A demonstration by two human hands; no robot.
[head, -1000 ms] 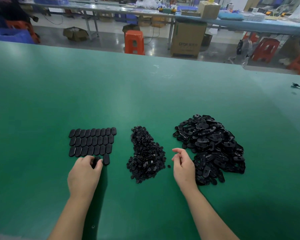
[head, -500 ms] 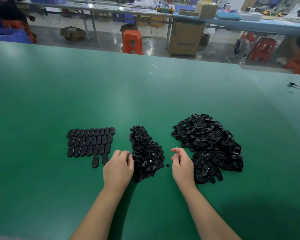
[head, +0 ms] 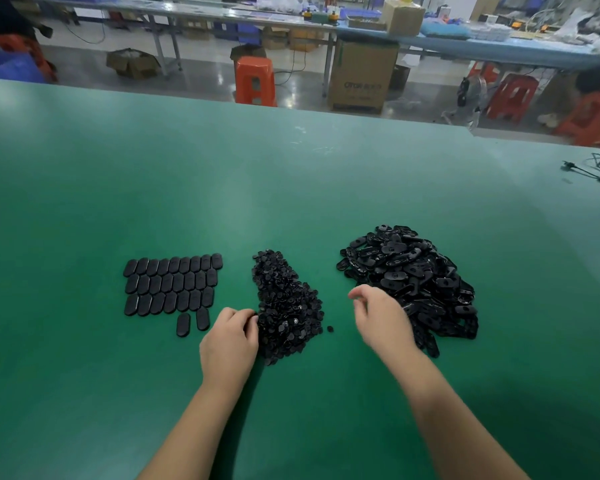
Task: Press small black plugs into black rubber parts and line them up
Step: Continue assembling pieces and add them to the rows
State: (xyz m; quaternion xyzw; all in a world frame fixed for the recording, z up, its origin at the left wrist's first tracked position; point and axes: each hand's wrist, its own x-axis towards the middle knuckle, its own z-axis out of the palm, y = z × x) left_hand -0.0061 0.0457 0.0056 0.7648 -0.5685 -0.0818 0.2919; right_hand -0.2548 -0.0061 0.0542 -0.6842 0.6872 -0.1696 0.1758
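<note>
**Fresh plug and fresh part being fetched**

On the green table (head: 291,188), three groups are laid toward the near edge: finished pieces (head: 172,285) lined up in rows on the left, a heap of small plugs (head: 286,306) in the middle, and a larger heap of rubber parts (head: 413,278) on the right. The left hand (head: 229,341) is set against the near left side of the plug heap, its fingers curled into the plugs; whether one is already pinched cannot be told. The right hand (head: 381,317) is blurred, fingers loosely bent above the left flank of the rubber parts, and nothing is seen held. A single plug (head: 330,329) lies apart between the hands. The step in hand is judged to be pick-up. Next, one plug and one part must be singled out, then brought together and pressed.
</note>
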